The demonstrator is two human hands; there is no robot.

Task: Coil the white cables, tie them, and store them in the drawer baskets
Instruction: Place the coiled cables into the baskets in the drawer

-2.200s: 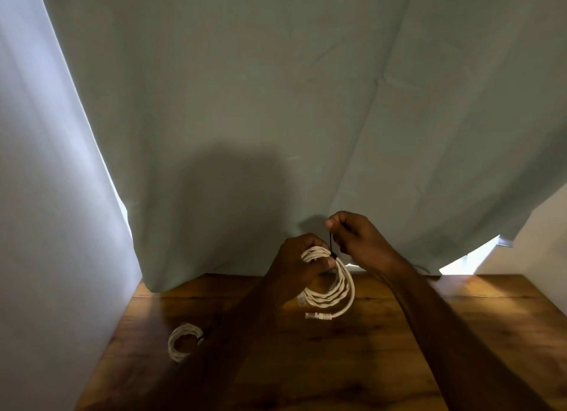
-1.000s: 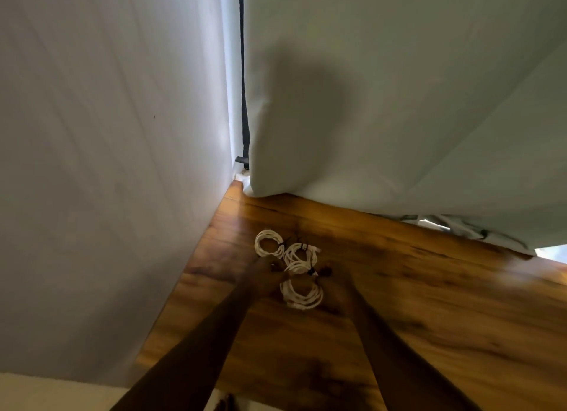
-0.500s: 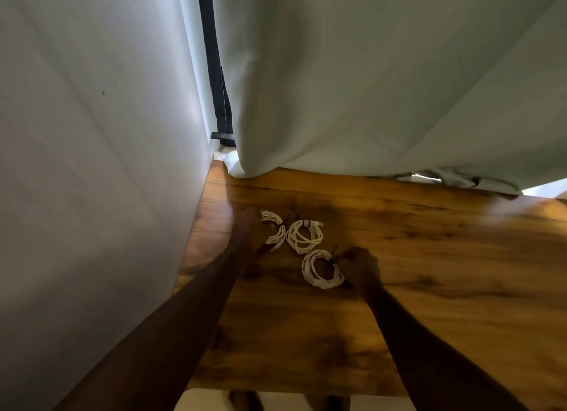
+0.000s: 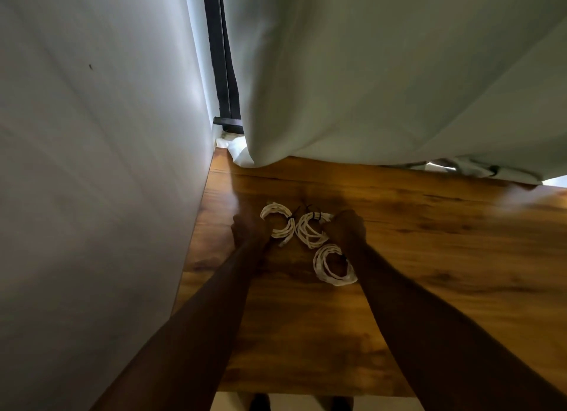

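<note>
There, 3 tied white cable coils (image 4: 310, 230) between left hand (image 4: 249, 230) and right hand (image 4: 348, 228).

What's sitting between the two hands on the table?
In the head view, two coiled white cables lie between them: the left coil by the left hand and the middle coil by the right hand.

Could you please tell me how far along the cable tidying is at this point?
Done: three white coiled cables lie on the wooden table, each with a black tie: far-left coil, middle coil, near coil. In hand: left hand and right hand reach the far two. Left: storing; no drawer baskets visible.
</note>
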